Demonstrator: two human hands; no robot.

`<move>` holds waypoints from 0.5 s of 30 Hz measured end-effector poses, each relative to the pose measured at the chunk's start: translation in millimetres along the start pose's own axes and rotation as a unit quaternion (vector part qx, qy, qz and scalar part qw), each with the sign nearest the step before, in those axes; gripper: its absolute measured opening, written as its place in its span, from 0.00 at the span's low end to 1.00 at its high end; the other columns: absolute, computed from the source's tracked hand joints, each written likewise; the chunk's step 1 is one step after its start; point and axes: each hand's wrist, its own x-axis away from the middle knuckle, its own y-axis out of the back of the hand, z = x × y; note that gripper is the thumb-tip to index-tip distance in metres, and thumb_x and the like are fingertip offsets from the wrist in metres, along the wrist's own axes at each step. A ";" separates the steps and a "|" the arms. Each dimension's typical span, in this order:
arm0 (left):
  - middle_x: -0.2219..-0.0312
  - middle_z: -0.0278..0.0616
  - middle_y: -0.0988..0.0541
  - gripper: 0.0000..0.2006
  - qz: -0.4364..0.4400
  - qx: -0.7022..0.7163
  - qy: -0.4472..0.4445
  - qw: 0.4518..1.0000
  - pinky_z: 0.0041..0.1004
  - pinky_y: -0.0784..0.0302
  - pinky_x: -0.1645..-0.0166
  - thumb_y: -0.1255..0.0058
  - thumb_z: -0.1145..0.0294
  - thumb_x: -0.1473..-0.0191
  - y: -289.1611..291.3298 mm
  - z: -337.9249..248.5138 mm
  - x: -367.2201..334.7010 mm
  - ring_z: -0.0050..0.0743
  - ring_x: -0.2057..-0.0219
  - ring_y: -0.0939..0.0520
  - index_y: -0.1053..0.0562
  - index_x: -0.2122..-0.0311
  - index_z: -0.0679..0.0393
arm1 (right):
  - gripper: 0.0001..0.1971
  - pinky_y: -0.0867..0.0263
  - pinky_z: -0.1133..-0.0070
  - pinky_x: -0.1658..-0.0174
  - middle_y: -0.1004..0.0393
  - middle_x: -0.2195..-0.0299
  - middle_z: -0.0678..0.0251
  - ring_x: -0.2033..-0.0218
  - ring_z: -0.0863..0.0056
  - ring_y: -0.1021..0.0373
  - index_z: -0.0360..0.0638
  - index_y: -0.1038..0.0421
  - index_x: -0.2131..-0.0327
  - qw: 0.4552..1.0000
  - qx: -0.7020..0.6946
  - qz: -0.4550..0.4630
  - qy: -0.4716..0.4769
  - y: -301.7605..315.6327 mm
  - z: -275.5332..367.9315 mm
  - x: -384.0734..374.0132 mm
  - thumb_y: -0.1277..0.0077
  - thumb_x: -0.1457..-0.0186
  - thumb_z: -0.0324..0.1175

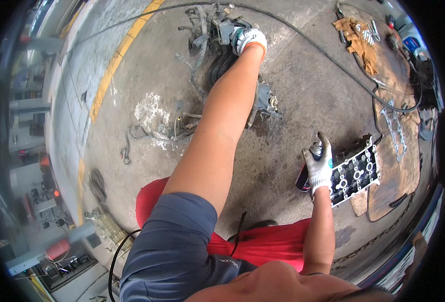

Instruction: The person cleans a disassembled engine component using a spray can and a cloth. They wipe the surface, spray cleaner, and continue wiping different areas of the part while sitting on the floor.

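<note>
My left hand [249, 40], in a white work glove with an orange cuff, stretches far forward onto a dark engine part [225, 32] with wiring attached. Its fingers appear curled over that part, and their tips are partly hidden. Black curved pipes [223, 68] lie just below it, partly behind my forearm. Closer in, my gloved right hand [320, 165] is closed around a dark spray can [302, 180], whose metal top [316, 149] shows between thumb and fingers. Beside this hand lies a cylinder head [357, 172] with rows of round openings.
Loose wiring [176, 130] and a grey component [267, 100] lie on the concrete floor. A black hose [303, 38] arcs across the top. At right, stained cardboard [391, 194] carries a gasket [394, 130] and a brown rag [362, 45]. A yellow line [113, 65] runs along the left.
</note>
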 end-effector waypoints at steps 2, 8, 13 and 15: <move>0.49 0.50 0.16 0.28 -0.028 -0.045 -0.013 0.999 0.48 0.19 0.48 0.59 0.45 0.31 11.6 -13.9 17.5 0.51 0.50 0.13 0.17 0.49 0.58 | 0.40 0.37 0.71 0.33 0.29 0.37 0.56 0.40 0.64 0.30 0.41 0.38 0.31 1.000 -0.009 0.000 0.014 -12.6 -2.9 0.3 0.33 0.47 0.25; 0.45 0.48 0.17 0.20 0.051 0.038 -0.019 0.998 0.49 0.20 0.43 0.56 0.62 0.34 62.5 -46.1 96.0 0.50 0.44 0.16 0.17 0.47 0.55 | 0.41 0.35 0.74 0.37 0.28 0.42 0.62 0.48 0.70 0.30 0.44 0.40 0.29 0.999 -0.012 0.022 -0.028 16.6 2.0 13.3 0.35 0.46 0.20; 0.44 0.50 0.18 0.20 0.026 0.096 0.001 0.995 0.52 0.24 0.41 0.54 0.61 0.36 49.7 -52.4 101.5 0.56 0.42 0.18 0.19 0.46 0.58 | 0.47 0.38 0.74 0.34 0.34 0.34 0.59 0.42 0.68 0.32 0.46 0.47 0.26 0.998 -0.013 0.032 -0.060 16.3 -12.1 16.6 0.36 0.47 0.19; 0.47 0.52 0.17 0.20 0.045 0.075 -0.021 0.996 0.51 0.22 0.42 0.52 0.61 0.37 57.6 -46.7 110.4 0.55 0.44 0.17 0.20 0.46 0.59 | 0.48 0.39 0.73 0.32 0.35 0.33 0.58 0.40 0.67 0.33 0.47 0.49 0.25 0.998 -0.007 0.030 -0.058 13.2 -7.0 19.4 0.36 0.47 0.19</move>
